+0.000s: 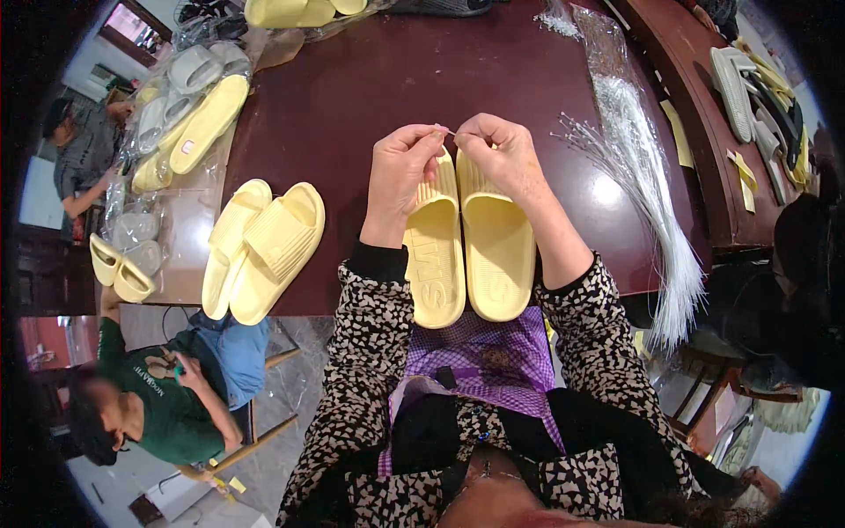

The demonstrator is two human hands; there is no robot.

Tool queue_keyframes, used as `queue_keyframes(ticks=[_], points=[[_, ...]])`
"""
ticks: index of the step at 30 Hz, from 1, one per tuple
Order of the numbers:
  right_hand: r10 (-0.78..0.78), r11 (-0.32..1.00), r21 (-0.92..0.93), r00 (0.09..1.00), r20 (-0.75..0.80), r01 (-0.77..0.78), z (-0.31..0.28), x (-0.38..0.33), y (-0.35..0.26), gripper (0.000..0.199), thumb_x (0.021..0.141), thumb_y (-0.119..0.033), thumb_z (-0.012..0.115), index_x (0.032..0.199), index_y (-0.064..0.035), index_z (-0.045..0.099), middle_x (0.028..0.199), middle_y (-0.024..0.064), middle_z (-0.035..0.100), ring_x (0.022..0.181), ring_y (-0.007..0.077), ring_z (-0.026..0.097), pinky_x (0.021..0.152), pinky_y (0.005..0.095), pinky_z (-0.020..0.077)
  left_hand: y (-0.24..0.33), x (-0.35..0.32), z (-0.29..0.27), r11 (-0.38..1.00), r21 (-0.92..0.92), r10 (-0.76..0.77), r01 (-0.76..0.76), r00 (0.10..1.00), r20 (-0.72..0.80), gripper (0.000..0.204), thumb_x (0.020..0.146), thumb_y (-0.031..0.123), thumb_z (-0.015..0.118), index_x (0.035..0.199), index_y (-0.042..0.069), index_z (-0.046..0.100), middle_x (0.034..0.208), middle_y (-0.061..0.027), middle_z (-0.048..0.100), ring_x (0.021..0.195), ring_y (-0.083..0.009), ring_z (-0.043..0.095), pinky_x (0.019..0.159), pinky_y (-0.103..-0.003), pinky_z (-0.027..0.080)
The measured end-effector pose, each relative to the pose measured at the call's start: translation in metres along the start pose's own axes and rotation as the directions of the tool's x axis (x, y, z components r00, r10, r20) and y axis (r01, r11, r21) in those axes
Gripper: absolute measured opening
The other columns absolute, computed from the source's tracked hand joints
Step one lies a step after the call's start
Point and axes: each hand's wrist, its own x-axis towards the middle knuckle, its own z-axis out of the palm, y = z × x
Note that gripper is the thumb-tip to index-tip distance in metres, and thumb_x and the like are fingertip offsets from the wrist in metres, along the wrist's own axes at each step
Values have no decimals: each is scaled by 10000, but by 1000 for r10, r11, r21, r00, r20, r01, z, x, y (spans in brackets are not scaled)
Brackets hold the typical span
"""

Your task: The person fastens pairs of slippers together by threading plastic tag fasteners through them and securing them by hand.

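Bright, even overhead light fills the scene. A white glare patch sits on the dark red table [607, 189] beside the shiny plastic ties [656, 202]. Fisheye bending curves the edges, corners go black, and the rim blurs.

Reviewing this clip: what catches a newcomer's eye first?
The left hand and right hand meet at the fingertips over a pair of pale yellow slippers lying side by side on the dark red table. Another yellow pair lies to the left, and a bundle of clear plastic ties to the right.

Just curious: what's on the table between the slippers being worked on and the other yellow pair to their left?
Nothing; head view shows bare table between them.
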Motion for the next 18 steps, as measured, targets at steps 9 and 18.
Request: queue_keyframes(ticks=[9,18], points=[[-20,1000,-20,1000,-23,20,0,0,5,96,814,-100,595,798,-18,643,667,-4,605,640,45,516,602,226,437,1,-3,2,994,105,-13,11,1000,21,108,879,46,585,935,1,666,717,-4,594,558,-30,490,491,-161,396],[-80,997,-20,996,-23,80,5,0,5,106,819,-97,581,802,-9,636,635,21,608,610,57,535,576,244,446,2,-2,-8,998,62,-19,12,993,113,150,912,94,530,892,10,653,743,7,592,576,-27,484,515,-164,402]])
